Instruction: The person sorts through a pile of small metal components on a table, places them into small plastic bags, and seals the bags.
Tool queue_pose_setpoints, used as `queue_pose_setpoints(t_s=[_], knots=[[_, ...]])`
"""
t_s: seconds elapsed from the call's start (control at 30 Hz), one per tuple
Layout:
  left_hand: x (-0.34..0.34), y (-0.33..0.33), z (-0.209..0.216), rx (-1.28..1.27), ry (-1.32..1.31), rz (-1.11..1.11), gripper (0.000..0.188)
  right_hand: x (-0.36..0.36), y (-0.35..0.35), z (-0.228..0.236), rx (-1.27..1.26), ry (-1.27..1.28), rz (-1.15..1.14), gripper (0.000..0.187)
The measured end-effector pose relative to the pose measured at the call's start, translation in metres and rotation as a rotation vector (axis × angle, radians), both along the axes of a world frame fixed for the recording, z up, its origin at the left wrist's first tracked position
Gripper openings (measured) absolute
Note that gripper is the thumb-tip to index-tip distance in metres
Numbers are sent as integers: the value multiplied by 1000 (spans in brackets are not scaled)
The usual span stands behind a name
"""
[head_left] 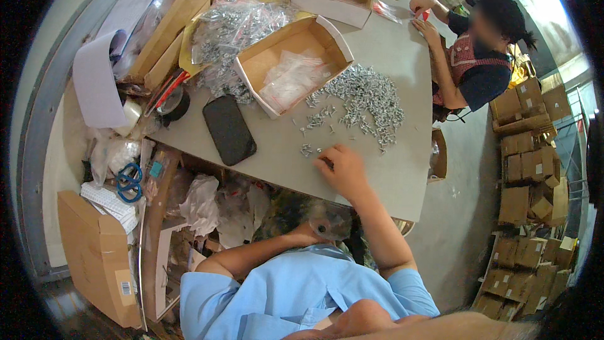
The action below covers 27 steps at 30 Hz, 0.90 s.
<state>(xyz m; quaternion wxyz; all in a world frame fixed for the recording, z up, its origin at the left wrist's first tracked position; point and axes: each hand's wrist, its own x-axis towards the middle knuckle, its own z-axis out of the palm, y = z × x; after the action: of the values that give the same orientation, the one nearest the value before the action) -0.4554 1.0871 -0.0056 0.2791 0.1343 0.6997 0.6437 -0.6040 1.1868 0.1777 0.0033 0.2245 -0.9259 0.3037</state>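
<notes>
My right hand (343, 169) rests on the table near its front edge. Its fingers are curled beside a few small silver screws (306, 150); what they grip, if anything, is hidden. Below the table edge, in front of my body, my left hand (304, 234) holds a clear plastic bag (333, 224), its fingers partly hidden. Beyond my right hand spreads a loose pile of silver screws (371, 102). Left of the pile stands an open cardboard box (261, 63) with clear zip bags (292, 77) inside. A dark phone-like slab (229, 130) lies left of my right hand.
Filled clear bags (229, 31) heap at the far left, near a roll of black tape (173, 104). Blue scissors (129, 182) lie left of the table. Across the table's right side, a person (481, 56) handles a small bag. Stacked cartons (528, 170) line the right.
</notes>
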Motion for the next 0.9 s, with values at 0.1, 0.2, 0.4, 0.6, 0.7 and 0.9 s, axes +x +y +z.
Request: queue_pose_setpoints(t_s=[0.1,0.2,0.4,0.6,0.7,0.9], knots=[[-1,-1,1,-21,-16,4,38,11,1,1,7,26,40,11],[-6,-4,30,-37,-4,-23,35,26,15,12,79,-110,157,11],[-12,-6,22,64,-67,-131,54,47,39,12,-45,-314,294,21],[-22,-5,22,39,61,-111,59,54,41,12,-221,-306,162,16],[-25,-12,23,-23,-59,-228,56,57,41,7,-249,-270,139,15],[-22,-19,31,-112,278,-43,34,65,34,7,-167,-199,151,13]])
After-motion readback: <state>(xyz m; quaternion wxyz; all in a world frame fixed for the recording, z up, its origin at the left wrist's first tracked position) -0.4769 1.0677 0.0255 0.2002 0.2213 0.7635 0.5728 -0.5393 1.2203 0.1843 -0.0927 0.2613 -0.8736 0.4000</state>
